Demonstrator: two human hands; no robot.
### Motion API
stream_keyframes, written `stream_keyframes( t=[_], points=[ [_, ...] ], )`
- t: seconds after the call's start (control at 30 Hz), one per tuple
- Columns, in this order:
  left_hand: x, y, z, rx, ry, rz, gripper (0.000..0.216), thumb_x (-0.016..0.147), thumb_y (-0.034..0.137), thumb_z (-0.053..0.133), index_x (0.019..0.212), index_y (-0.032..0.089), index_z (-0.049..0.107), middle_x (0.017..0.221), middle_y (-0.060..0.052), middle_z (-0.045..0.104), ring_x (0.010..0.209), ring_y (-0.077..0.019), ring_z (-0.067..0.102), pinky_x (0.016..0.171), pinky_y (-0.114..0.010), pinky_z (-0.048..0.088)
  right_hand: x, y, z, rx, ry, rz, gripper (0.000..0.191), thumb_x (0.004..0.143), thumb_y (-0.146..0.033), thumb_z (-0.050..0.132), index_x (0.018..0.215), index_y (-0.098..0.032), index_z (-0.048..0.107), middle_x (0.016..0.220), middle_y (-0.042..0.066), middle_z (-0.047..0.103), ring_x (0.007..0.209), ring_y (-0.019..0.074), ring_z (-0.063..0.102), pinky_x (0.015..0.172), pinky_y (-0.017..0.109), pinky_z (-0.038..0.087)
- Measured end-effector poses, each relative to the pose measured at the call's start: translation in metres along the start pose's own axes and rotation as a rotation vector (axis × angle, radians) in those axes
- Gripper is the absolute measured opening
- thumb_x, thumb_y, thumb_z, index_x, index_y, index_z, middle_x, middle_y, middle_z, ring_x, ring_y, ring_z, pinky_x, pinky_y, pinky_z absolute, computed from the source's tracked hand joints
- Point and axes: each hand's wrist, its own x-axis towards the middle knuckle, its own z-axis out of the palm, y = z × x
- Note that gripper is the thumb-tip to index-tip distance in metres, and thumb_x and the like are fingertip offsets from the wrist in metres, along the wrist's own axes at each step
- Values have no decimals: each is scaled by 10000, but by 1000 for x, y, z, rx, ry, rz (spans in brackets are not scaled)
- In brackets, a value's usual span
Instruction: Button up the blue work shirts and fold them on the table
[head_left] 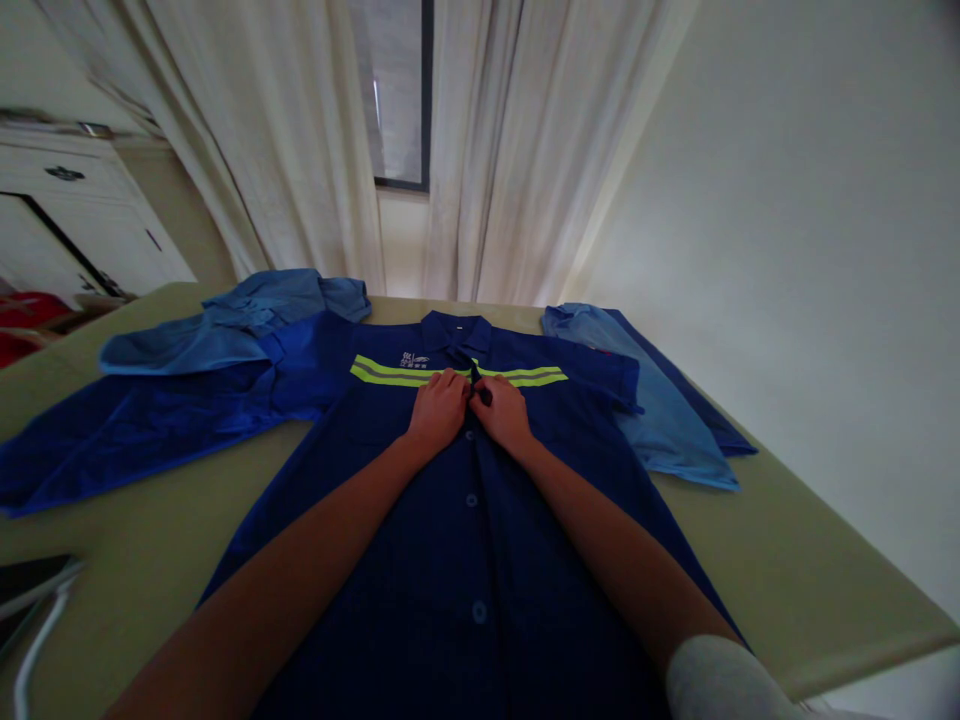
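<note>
A dark blue work shirt (405,540) lies spread out on its back, collar at the far end, with a yellow-green reflective stripe (536,376) across the chest and white lettering above it. Buttons run down its front; one lower button (479,611) shows plainly. My left hand (441,405) is closed on the front edge of the shirt at the stripe. Close beside it, my right hand (501,408) pinches the other front edge, fingertips almost touching the left ones. Whatever button lies between the fingers is hidden.
The shirt is on a greenish-beige table (187,510). Light blue garments (187,340) and a bright blue one (135,440) lie at left; another light blue garment (667,420) lies at right. A white cable (34,650) is at the near left. Curtains (300,130) hang behind.
</note>
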Motion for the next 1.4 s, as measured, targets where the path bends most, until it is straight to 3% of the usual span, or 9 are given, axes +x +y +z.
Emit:
stream_keyframes(
  t=[0.53, 0.7, 0.87, 1.03, 1.27, 1.4],
  points=[
    [-1, 2, -1, 102, 32, 3, 185, 1052, 243, 485, 1097, 208, 661, 1160, -114, 637, 1080, -297, 575, 902, -414, 461, -1, -1, 0, 33, 31, -41, 126, 885, -209, 628, 971, -222, 718, 1000, 50, 756, 901, 219, 670, 824, 311, 480],
    [-1, 1, -1, 56, 53, 35, 184, 1046, 208, 476, 1078, 206, 657, 1134, -115, 645, 1076, -288, 572, 958, -421, 453, 2, 4, -1, 167, 42, -13, 199, 958, -238, 535, 929, -229, 732, 859, 18, 750, 783, 189, 667, 758, 289, 465],
    [2, -3, 1, -19, 28, 52, 178, 1049, 192, 468, 1059, 203, 646, 1070, -101, 679, 1024, -269, 605, 956, -404, 470, 6, 14, 3, 267, -11, 21, 120, 862, -231, 648, 931, -207, 744, 764, -9, 705, 667, 163, 610, 682, 269, 447],
    [5, -8, 0, -148, -17, 4, 165, 1013, 129, 497, 1023, 206, 642, 1044, -88, 714, 1020, -252, 645, 920, -373, 496, 7, 18, 2, 326, -57, -22, 146, 864, -248, 661, 971, -194, 745, 738, -27, 664, 643, 147, 565, 651, 258, 416],
    [4, -9, 1, -168, -31, -7, 158, 987, 128, 512, 982, 201, 652, 999, -85, 723, 991, -249, 670, 909, -364, 508, 7, 15, -1, 221, -98, -46, 140, 886, -210, 645, 991, -197, 737, 802, -13, 685, 693, 155, 579, 689, 264, 411],
    [5, -7, 2, -233, 12, -56, 140, 1015, 267, 554, 1040, 193, 671, 1002, -84, 749, 980, -252, 694, 914, -372, 523, 6, 14, 0, 161, -100, -43, 144, 921, -223, 628, 1012, -195, 736, 835, 7, 707, 720, 167, 601, 697, 267, 409]
  ],
)
